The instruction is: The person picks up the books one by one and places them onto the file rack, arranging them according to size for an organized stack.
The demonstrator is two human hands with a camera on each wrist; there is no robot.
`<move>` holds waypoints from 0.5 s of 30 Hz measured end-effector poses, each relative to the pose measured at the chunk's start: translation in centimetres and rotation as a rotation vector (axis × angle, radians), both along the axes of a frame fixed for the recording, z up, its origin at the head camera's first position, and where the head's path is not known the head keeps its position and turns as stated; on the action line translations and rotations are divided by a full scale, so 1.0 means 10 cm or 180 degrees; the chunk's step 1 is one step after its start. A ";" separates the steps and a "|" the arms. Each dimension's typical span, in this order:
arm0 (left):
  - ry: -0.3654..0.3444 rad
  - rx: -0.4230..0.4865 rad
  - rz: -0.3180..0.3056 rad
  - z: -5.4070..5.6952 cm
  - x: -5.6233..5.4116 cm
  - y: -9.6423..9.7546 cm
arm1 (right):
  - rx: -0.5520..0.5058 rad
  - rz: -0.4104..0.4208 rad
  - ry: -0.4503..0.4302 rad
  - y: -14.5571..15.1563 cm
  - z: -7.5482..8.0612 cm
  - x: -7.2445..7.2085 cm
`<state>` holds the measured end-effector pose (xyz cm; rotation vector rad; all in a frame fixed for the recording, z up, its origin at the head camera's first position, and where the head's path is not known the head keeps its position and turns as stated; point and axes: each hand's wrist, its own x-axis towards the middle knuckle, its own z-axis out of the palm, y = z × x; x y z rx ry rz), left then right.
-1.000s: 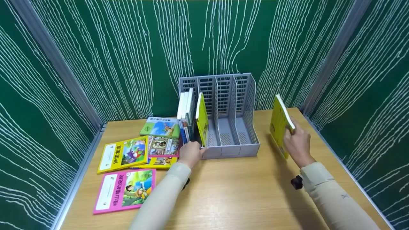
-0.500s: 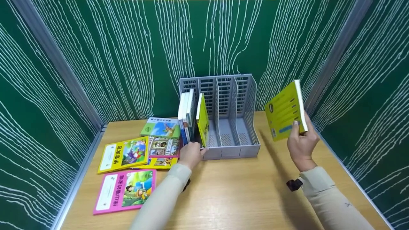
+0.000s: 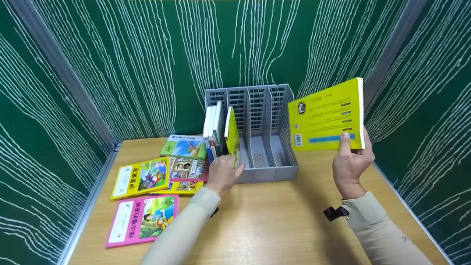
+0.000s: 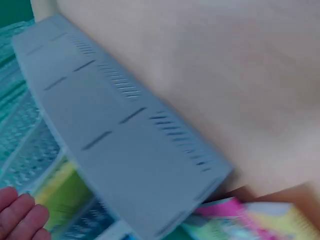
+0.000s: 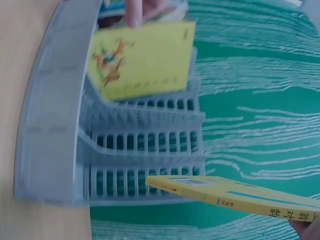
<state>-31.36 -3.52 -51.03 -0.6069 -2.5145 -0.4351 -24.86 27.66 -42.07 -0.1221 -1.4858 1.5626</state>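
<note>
My right hand (image 3: pixel 351 165) grips a yellow book (image 3: pixel 327 117) at its lower right corner, thumb on the back cover. The book is held up at the right of the grey file rack (image 3: pixel 266 173); its titled spine shows in the right wrist view. Over the rack's front wall at the left, my left hand (image 3: pixel 223 173) hovers with loosely bent fingers (image 4: pixel 22 215) and holds nothing. Behind it a second yellow book (image 5: pixel 142 60) stands upright in the second slot from the left. Several white-spined books (image 3: pixel 212 123) stand in the leftmost slot.
Left of the rack, several books lie on the wooden table (image 3: pixel 257 228): a yellow one (image 3: pixel 141 176), a pink one (image 3: pixel 143 221), and a green and blue one (image 3: pixel 184 146) at the back. Green walls with white drip lines surround the table.
The right hand has raised the yellow book and turned its back cover toward the head camera. My left hand has lifted slightly off the rack's front edge.
</note>
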 end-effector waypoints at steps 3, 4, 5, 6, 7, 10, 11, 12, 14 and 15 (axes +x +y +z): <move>0.0223 -0.0098 -0.0138 0.12 0.03 0.09 | -0.0395 0.0213 0.0023 -0.07 0.04 0.02; 0.0245 -0.0132 -0.0169 0.17 0.05 0.12 | -0.0512 0.0289 0.0048 -0.10 0.04 0.02; 0.0249 -0.0159 -0.0194 0.21 0.06 0.16 | -0.0635 0.0372 0.0074 -0.13 0.05 0.03; 0.0250 -0.0194 -0.0206 0.25 0.07 0.19 | -0.0744 0.0447 0.0081 -0.16 0.05 0.03; 0.0246 -0.0227 -0.0215 0.28 0.09 0.23 | -0.0840 0.0506 0.0059 -0.19 0.05 0.03; 0.0274 -0.0346 -0.0252 0.36 0.14 0.34 | -0.1077 0.0629 -0.0141 -0.28 0.02 0.03; 0.0286 -0.0387 -0.0274 0.38 0.15 0.38 | -0.1185 0.0682 -0.0222 -0.31 0.02 0.03; 0.0304 -0.0431 -0.0299 0.40 0.17 0.41 | -0.1256 0.0709 -0.0310 -0.34 0.01 0.03; 0.0374 -0.0544 -0.0356 0.42 0.19 0.47 | -0.1422 0.0774 -0.0455 -0.39 0.00 0.03; 0.0432 -0.0604 -0.0377 0.43 0.20 0.50 | -0.1504 0.0820 -0.0504 -0.42 0.00 0.04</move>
